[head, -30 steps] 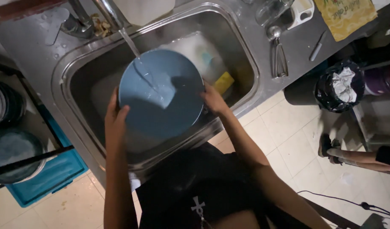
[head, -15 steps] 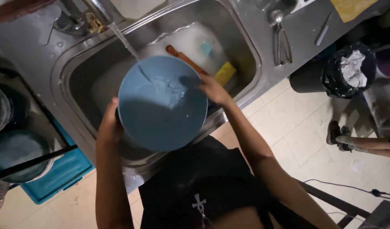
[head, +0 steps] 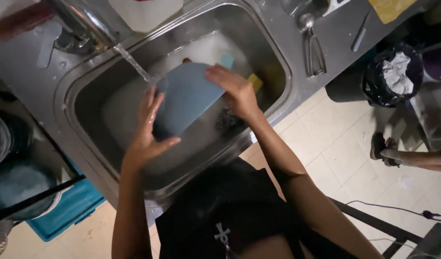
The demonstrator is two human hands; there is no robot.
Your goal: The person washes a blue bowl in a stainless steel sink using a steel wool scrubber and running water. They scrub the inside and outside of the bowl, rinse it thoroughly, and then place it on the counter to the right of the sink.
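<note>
Currently both hands grip the blue plate tilted over the sink at frame centre, left hand fingers clasping its lower edge, right hand its upper, best angled under the water stream.

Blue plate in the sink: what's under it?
Beneath the tilted blue plate lie the steel sink floor, a yellow sponge edge and a dark scrubber. Whatever sits directly beneath it is hidden.

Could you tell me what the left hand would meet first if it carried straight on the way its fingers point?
The left hand already touches the round blue plate. Its fingers point up the picture, so it would probably meet the stream of tap water next, then the steel sink wall; depth is unclear.
</note>
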